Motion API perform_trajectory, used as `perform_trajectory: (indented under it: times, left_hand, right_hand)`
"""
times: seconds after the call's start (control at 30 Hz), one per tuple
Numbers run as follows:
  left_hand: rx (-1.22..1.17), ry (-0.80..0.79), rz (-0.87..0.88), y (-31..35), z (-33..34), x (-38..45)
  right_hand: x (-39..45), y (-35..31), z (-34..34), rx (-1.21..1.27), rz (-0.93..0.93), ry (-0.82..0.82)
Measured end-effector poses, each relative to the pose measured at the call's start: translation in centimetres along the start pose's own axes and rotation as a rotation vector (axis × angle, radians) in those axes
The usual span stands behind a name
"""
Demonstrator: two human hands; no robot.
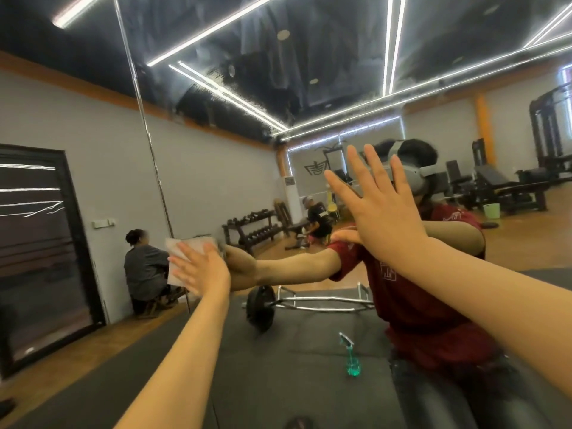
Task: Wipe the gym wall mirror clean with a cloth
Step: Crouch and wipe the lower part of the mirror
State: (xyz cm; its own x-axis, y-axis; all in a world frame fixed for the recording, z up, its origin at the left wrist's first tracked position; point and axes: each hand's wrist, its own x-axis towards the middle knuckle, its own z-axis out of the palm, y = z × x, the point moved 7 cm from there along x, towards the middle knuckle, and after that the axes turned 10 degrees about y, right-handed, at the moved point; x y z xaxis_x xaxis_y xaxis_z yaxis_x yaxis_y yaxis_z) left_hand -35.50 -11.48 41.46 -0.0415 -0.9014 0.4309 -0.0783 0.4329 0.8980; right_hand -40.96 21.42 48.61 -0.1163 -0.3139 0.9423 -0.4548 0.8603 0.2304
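The wall mirror (235,168) fills nearly the whole head view and reflects the gym and me in a dark red shirt. A vertical seam (145,125) splits its panels at the left. My left hand (202,269) presses a white cloth (182,247) flat against the glass near the seam, fingers straight. My right hand (382,209) is raised higher at centre right, palm flat towards the mirror, fingers spread, holding nothing.
A green spray bottle (351,357) shows low in the reflection on the dark floor mat (294,382). Also reflected are a barbell (263,308), a dumbbell rack (250,230), benches (507,187) and two other people, one crouched by the wall (144,267), one seated (318,218). A dark door (40,249) stands left.
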Motion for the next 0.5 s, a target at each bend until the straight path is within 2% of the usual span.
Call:
perform_trajectory:
  times: [0.07,0.2,0.27,0.3,0.33,0.43,0.5]
  left_hand:
    - [0.007,0.008,0.146,1.2,0.7,-3.3]
    - [0.085,-0.065,0.762,2.6,2.6,-11.9]
    - [0.123,-0.107,0.857,1.9,3.2,-11.8]
    - [0.126,-0.094,0.816,1.4,3.1,-10.6]
    - [0.113,-0.059,0.703,0.5,2.6,-9.0]
    - [0.038,0.008,0.196,-3.2,1.1,-4.1]
    - [0.035,0.001,0.082,-3.9,0.7,-3.2]
  right_hand:
    - [0.1,-0.1,0.1,-0.001,-0.006,0.02]
    - [0.0,0.0,0.0,-0.006,-0.008,0.046]
    - [-0.1,0.1,0.1,-0.01,-0.015,0.041]
    - [-0.1,0.2,0.1,-0.016,-0.011,0.04]
    - [0.0,0.2,0.1,-0.027,-0.008,0.037]
    - [-0.9,-0.1,-0.2,-0.034,0.009,0.058]
    - [-2.9,-0.9,-0.6,0.019,0.008,0.118]
